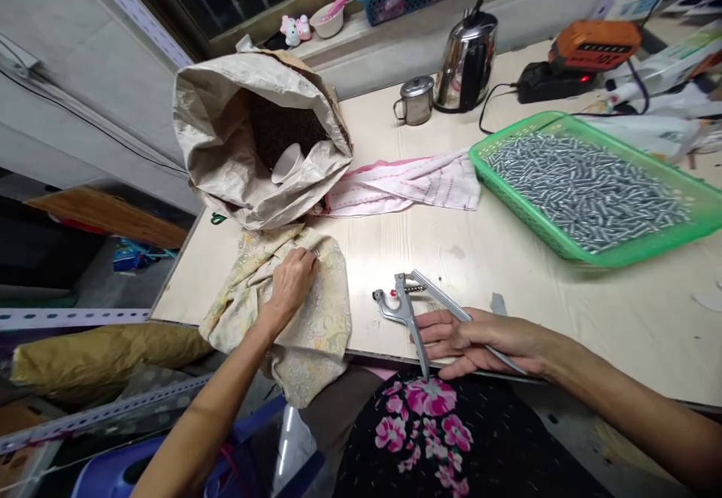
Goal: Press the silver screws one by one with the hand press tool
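My left hand (292, 283) rests on a yellowish flowered cloth (327, 302) at the left of the table. Its fingers are closed, with a small shiny bit near the fingertips that I cannot make out. In my right hand (468, 336), palm turned up at the table's front edge, lie snap-fastener pliers (404, 306) with a spring between their spread handles. The jaws of the pliers point left, and nothing clear shows in them. Behind the cloth stands an open woven sack (208, 122), with dark small pieces and a white cup (287, 162) inside.
A green basket (511, 216) of small silvery metal pieces stands on the right. Behind are a pink-white cloth (406, 186), a lidded metal mug (417, 99), a kettle (465, 62) and an orange battery (595, 43) on a charger. The table's edge (361, 355) runs before my lap.
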`<control>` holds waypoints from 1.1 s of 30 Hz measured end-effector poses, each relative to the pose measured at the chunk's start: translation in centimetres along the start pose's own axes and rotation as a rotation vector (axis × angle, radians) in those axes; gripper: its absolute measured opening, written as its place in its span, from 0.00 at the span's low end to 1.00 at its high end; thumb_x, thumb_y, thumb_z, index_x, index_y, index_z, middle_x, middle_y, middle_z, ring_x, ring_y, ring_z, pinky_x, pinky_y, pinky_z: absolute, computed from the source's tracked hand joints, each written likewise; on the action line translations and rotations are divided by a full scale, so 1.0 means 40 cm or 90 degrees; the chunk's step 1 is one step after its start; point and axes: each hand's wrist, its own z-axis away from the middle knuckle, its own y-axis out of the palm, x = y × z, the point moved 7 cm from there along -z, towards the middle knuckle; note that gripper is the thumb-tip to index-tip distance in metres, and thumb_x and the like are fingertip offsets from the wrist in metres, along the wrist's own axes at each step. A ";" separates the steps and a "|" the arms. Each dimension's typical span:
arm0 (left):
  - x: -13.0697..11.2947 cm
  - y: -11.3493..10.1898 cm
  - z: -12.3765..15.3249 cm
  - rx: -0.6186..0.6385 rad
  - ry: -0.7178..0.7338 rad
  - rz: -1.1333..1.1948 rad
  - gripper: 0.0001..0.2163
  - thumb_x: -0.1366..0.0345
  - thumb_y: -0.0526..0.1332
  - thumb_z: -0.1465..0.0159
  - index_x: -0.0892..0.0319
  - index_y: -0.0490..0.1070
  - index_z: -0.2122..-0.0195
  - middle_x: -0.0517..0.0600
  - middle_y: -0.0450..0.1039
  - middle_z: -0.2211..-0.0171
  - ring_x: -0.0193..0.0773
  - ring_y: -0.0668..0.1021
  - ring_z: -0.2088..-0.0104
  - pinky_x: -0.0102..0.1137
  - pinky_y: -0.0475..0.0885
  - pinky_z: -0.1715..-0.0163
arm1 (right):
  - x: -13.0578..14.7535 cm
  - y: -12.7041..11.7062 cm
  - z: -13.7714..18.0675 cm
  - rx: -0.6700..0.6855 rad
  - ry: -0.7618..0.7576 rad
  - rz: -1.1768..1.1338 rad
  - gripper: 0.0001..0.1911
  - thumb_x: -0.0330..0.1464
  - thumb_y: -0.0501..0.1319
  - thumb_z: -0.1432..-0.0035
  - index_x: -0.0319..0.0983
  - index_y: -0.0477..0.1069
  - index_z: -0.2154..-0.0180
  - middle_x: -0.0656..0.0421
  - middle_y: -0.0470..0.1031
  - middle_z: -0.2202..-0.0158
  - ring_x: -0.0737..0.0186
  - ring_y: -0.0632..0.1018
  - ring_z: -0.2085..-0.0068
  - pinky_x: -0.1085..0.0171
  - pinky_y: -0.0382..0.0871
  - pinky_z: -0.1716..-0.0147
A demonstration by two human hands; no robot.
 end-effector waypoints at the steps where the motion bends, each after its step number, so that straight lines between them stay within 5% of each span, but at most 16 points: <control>1: -0.023 -0.016 0.014 -0.035 0.001 0.082 0.10 0.66 0.55 0.33 0.60 0.75 0.63 0.55 0.76 0.61 0.43 0.76 0.60 0.33 0.70 0.61 | 0.006 0.001 0.004 -0.021 0.001 0.012 0.25 0.23 0.62 0.50 0.35 0.66 0.48 0.46 0.68 0.43 0.52 0.75 0.45 0.61 0.78 0.55; 5: -0.140 -0.026 0.065 -0.044 -0.008 0.427 0.09 0.61 0.59 0.35 0.58 0.77 0.63 0.49 0.79 0.67 0.35 0.77 0.70 0.28 0.71 0.69 | 0.026 -0.015 0.013 -0.127 -0.005 0.053 0.16 0.25 0.64 0.50 0.37 0.67 0.57 0.50 0.70 0.50 0.55 0.77 0.50 0.59 0.80 0.57; 8: -0.211 0.005 0.075 0.008 0.012 0.516 0.08 0.62 0.60 0.36 0.58 0.78 0.65 0.49 0.79 0.68 0.34 0.77 0.70 0.28 0.70 0.70 | 0.026 -0.026 0.009 -0.140 -0.008 0.057 0.10 0.26 0.64 0.49 0.37 0.67 0.63 0.52 0.70 0.52 0.56 0.77 0.50 0.58 0.78 0.53; 12: -0.241 0.038 0.064 0.026 0.074 0.505 0.06 0.65 0.62 0.36 0.58 0.78 0.66 0.50 0.77 0.67 0.37 0.77 0.65 0.29 0.71 0.65 | 0.021 -0.030 0.004 -0.112 0.004 0.071 0.10 0.26 0.63 0.48 0.35 0.71 0.61 0.52 0.73 0.55 0.59 0.77 0.51 0.60 0.74 0.48; 22: -0.248 0.091 0.044 0.098 0.105 0.534 0.06 0.66 0.62 0.36 0.59 0.77 0.68 0.50 0.76 0.68 0.36 0.77 0.66 0.29 0.70 0.64 | 0.048 -0.008 0.012 -0.053 0.019 0.140 0.22 0.28 0.62 0.46 0.39 0.73 0.48 0.53 0.74 0.51 0.61 0.77 0.51 0.67 0.77 0.60; 33: -0.286 0.061 0.075 0.131 0.289 0.375 0.11 0.63 0.52 0.29 0.60 0.73 0.61 0.52 0.73 0.62 0.37 0.75 0.60 0.31 0.70 0.58 | 0.044 -0.024 -0.004 0.028 0.013 0.033 0.15 0.26 0.63 0.47 0.40 0.67 0.56 0.56 0.74 0.54 0.59 0.78 0.53 0.64 0.76 0.63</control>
